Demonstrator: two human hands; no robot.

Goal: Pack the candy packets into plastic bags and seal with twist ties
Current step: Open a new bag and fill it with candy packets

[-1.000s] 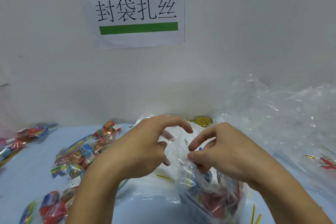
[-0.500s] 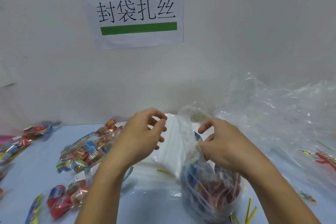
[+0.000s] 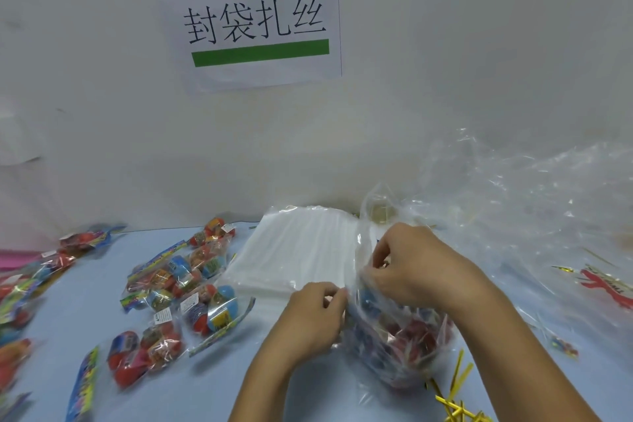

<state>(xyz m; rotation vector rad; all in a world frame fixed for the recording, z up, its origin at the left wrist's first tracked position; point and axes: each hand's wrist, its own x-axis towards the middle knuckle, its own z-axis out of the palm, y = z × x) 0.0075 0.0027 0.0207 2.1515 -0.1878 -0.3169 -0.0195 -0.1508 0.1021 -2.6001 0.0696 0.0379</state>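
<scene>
A clear plastic bag [image 3: 397,349] holding red and blue candy packets stands on the pale blue table [image 3: 68,291] at lower centre. My right hand [image 3: 411,267] grips the bag's gathered upper part, fingers curled round the film. My left hand [image 3: 315,312] pinches the bag's left edge just below. The bag's open top [image 3: 376,205] sticks up above my right hand. Loose candy packets [image 3: 185,274] lie in a heap to the left. Yellow twist ties [image 3: 455,397] lie by the bag's lower right.
A flat stack of empty clear bags [image 3: 294,250] lies behind my left hand. A big crumpled clear plastic sheet [image 3: 531,216] fills the right side. More candy packets [image 3: 20,284] lie at the far left. A wall with a paper sign [image 3: 250,17] closes the back.
My left hand has dropped from beside the bag's top to its left edge and pinches it. My right hand has closed round the bag's neck. The view has shifted right.
</scene>
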